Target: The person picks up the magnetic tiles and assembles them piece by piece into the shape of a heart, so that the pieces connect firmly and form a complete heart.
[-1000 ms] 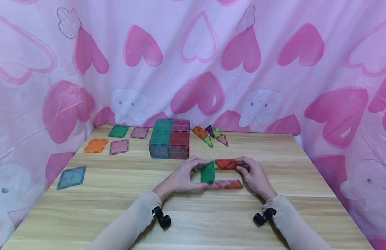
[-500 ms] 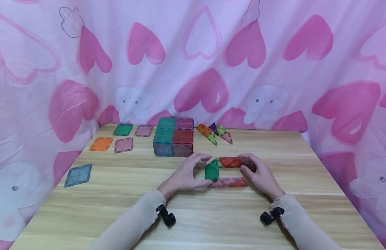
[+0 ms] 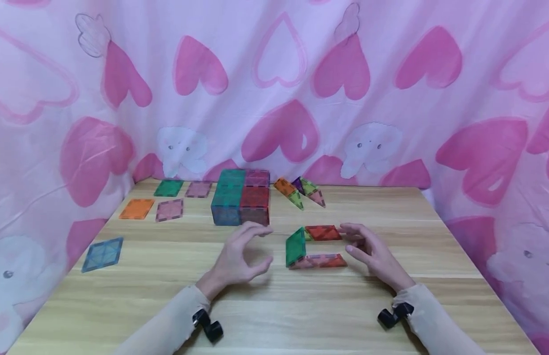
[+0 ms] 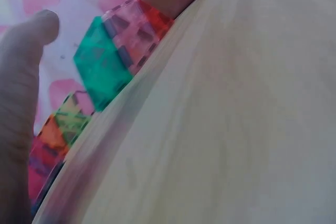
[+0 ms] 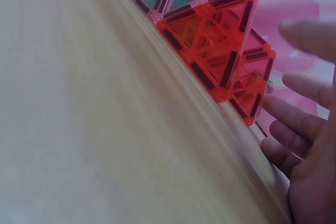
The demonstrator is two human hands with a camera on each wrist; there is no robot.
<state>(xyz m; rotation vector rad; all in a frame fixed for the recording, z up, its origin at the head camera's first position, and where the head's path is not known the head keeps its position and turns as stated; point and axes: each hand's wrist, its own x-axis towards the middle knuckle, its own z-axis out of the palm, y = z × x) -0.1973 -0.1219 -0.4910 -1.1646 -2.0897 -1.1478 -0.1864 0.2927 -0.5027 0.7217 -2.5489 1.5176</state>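
Upright magnetic tiles form a three-sided wall on the table. Its left side is a green square tile (image 3: pixel 295 247). The front wall joins a pink tile (image 4: pixel 135 30) to a red triangle tile (image 5: pixel 212 45). Along the back run a red tile (image 3: pixel 324 232) and a yellow-green one (image 3: pixel 308 235). My left hand (image 3: pixel 238 254) is left of the green tile, apart from it, with thumb and fingers spread and nothing between them. At the right end my right hand (image 3: pixel 367 249) has its fingers parted beside the back red tile; whether a fingertip touches it I cannot tell.
A block of green, red and blue tiles (image 3: pixel 240 197) stands behind the left hand. Flat tiles lie at left: orange (image 3: pixel 136 209), pink (image 3: pixel 169 209), green (image 3: pixel 168 187), blue (image 3: pixel 102 254). Joined triangle tiles (image 3: pixel 288 193) lie near the back curtain (image 3: pixel 278 123).
My left hand has let go of the green tile and moved left. My right hand has loosened from the back red tile and drawn slightly right. The tile walls stay standing.
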